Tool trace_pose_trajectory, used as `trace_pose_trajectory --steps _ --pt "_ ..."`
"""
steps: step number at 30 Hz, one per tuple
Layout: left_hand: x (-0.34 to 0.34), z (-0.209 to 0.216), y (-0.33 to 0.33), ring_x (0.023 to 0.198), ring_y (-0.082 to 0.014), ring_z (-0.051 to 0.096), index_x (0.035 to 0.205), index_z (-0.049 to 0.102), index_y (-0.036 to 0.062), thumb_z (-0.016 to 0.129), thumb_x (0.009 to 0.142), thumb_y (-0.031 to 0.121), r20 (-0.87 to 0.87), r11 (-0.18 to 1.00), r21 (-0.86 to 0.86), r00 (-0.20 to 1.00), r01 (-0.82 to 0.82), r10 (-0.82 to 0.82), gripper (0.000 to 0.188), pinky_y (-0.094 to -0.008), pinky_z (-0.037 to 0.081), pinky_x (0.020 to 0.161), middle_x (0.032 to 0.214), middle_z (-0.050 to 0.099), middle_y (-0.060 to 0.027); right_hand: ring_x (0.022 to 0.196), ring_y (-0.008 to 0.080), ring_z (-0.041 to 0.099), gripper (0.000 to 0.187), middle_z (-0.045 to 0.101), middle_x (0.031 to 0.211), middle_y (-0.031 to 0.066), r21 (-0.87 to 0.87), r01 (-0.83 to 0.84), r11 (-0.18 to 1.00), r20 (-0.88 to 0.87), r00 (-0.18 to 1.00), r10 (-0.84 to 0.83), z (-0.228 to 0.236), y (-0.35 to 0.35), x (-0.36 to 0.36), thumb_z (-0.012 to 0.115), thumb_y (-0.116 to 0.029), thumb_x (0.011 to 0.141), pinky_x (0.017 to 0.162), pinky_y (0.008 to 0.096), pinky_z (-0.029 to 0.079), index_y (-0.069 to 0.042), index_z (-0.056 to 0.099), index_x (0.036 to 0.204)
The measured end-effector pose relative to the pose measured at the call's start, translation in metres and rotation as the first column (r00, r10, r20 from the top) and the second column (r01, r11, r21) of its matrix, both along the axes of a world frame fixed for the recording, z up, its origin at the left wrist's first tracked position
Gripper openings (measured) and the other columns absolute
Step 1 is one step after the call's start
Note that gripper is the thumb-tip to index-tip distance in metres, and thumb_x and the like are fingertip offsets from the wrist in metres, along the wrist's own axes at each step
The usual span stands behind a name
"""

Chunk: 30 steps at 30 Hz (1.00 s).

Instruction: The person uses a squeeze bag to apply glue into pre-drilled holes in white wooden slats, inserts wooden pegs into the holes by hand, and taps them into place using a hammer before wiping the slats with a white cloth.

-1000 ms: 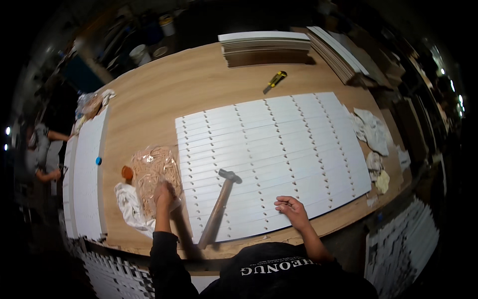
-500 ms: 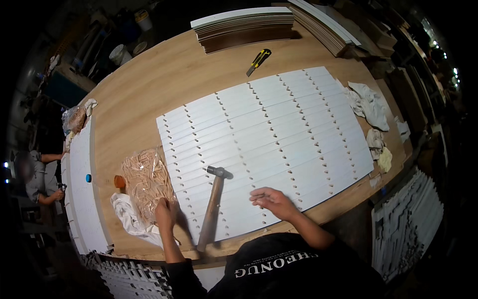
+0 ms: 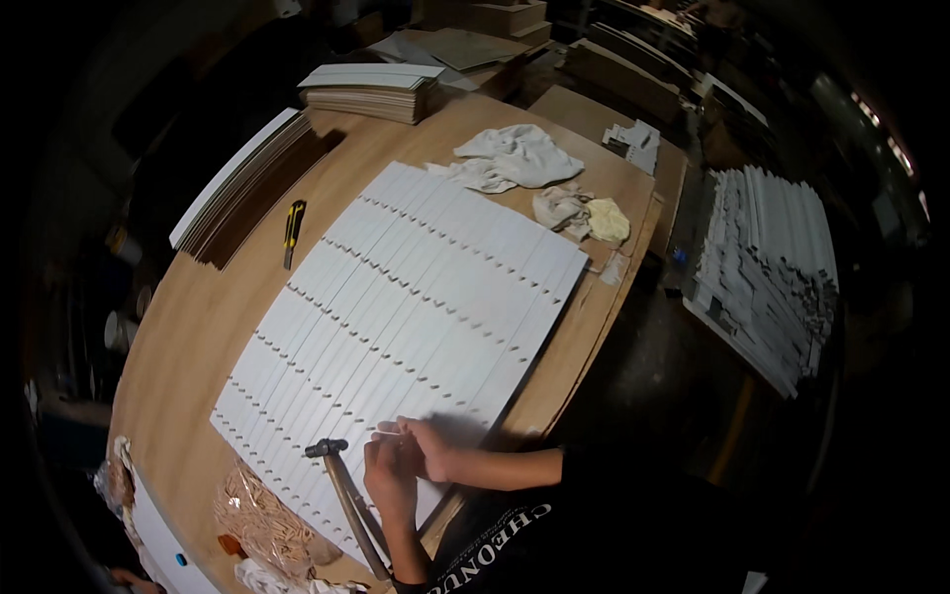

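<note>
My left hand point(image 3: 390, 473) and my right hand point(image 3: 426, 448) meet above the near part of a panel of white boards point(image 3: 341, 319). Both have curled fingers pressed close together; what lies in them, if anything, is too small to make out. Rows of short wooden dowels point(image 3: 424, 379) stand up from the boards. Just left of my left hand lies a hammer point(image 3: 339, 488), its head on the boards and its handle toward me. A clear plastic bag of loose wooden dowels point(image 3: 259, 515) rests beside the panel's near left corner.
A yellow and black utility knife point(image 3: 294, 234) lies left of the panel. Stacked boards point(image 3: 242, 188) stand along the far left table edge. White cloths point(image 3: 520, 156) lie beyond the panel. Right of the table is a pile of white strips point(image 3: 767, 277). An orange cap point(image 3: 230, 544) sits by the bag.
The view has swung to the right. My left hand has come away from the bag of dowels to my right hand over the boards. My right hand's fingers have curled in.
</note>
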<state>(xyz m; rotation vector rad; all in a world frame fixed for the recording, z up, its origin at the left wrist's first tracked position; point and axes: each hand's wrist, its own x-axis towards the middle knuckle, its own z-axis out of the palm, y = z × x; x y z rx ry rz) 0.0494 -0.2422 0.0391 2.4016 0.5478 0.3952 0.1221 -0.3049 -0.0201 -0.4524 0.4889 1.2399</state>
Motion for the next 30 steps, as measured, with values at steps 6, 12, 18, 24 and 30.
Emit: trace_pose_trajectory --steps 6,12,18,24,30 --pt "0.032 0.005 -0.031 0.076 -0.0305 0.06 0.096 0.067 0.0058 0.063 0.08 0.005 0.06 0.993 0.044 0.992 0.107 -0.11 0.017 -0.0385 0.048 0.066 0.085 0.059 -0.0143 0.101 0.0241 0.06 0.024 0.063 0.103 0.0086 0.028 0.237 0.971 -0.067 0.97 -0.235 -0.004 -0.031 0.033 0.048 -0.028 0.093 0.092 0.0395 0.047 -0.008 0.056 0.103" --pt "0.054 0.004 -0.05 0.074 -0.0284 0.062 0.098 0.07 0.0086 0.065 0.079 0.005 0.152 0.987 0.028 0.975 0.158 -0.16 0.02 -0.0354 0.05 0.065 0.085 0.061 -0.0127 0.098 0.0188 0.059 0.017 0.063 0.103 0.0053 -0.038 0.206 0.978 -0.075 0.975 -0.208 0.008 -0.053 0.044 0.052 -0.028 0.092 0.088 0.0336 0.047 -0.012 0.057 0.098" --pt "0.059 0.004 -0.048 0.076 -0.0265 0.061 0.101 0.07 0.0127 0.063 0.074 -0.001 0.12 0.992 0.013 0.985 0.125 -0.126 0.031 -0.0337 0.05 0.066 0.088 0.06 -0.0115 0.092 0.0198 0.061 0.015 0.062 0.097 0.0071 0.047 0.269 0.962 -0.065 0.962 -0.266 0.007 -0.06 0.057 0.053 -0.022 0.092 0.085 0.0336 0.05 -0.008 0.055 0.097" --pt "0.062 -0.005 -0.053 0.08 -0.0237 0.059 0.099 0.071 0.009 0.067 0.073 -0.002 0.237 0.99 0.037 0.961 0.139 -0.144 0.028 -0.0337 0.048 0.065 0.087 0.057 -0.01 0.085 0.0166 0.062 0.013 0.062 0.091 0.0047 -0.025 0.261 0.965 -0.091 0.961 -0.262 0.014 -0.057 0.061 0.052 -0.018 0.093 0.078 0.0283 0.051 -0.007 0.056 0.097" --pt "0.06 0.013 -0.058 0.062 -0.0171 0.058 0.089 0.067 0.0003 0.06 0.079 -0.001 0.304 0.955 -0.26 0.951 0.143 -0.06 0.012 -0.0259 0.046 0.053 0.081 0.06 -0.0102 0.059 0.0061 0.049 0.015 0.054 0.074 -0.0028 0.069 0.358 0.931 -0.09 0.932 -0.351 -0.014 -0.08 0.069 0.051 -0.016 0.092 0.05 0.0207 0.041 -0.013 0.057 0.105"
